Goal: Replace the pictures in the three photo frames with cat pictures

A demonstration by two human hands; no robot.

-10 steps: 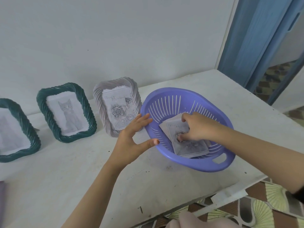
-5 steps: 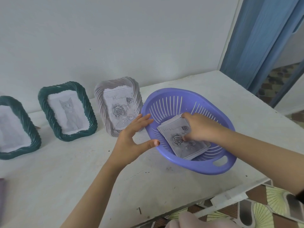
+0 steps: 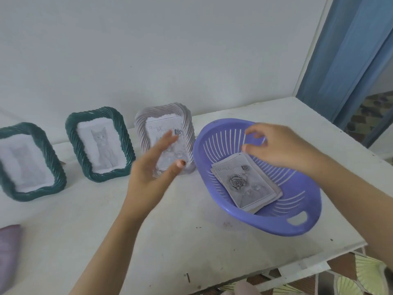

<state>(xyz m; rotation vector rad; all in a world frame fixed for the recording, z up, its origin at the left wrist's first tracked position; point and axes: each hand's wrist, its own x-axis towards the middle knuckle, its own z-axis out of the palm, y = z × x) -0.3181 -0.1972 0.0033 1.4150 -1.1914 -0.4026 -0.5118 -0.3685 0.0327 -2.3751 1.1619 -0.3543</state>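
Three rope-edged photo frames stand along the wall. The far-left green frame (image 3: 29, 162) holds a faint picture, the middle green frame (image 3: 100, 143) a cat picture, and the pale grey frame (image 3: 146, 124) a rose picture. My left hand (image 3: 153, 167) is open right in front of the grey frame, fingers spread, covering part of it. A purple basket (image 3: 297, 222) to the right holds a small stack of pictures (image 3: 244, 184) with a rose drawing on top. My right hand (image 3: 276, 145) hovers above the stack inside the basket, fingers loosely curled and holding nothing.
A white table (image 3: 180, 241) carries everything; its front edge runs close to me and its right corner lies beyond the basket. A mauve object (image 3: 8, 248) shows at the left edge. A blue door (image 3: 350, 60) stands at the right, patterned floor below.
My right hand has let go of the pictures in the basket and lifted off them. My left hand has left the basket's rim and moved up-left in front of the grey frame.
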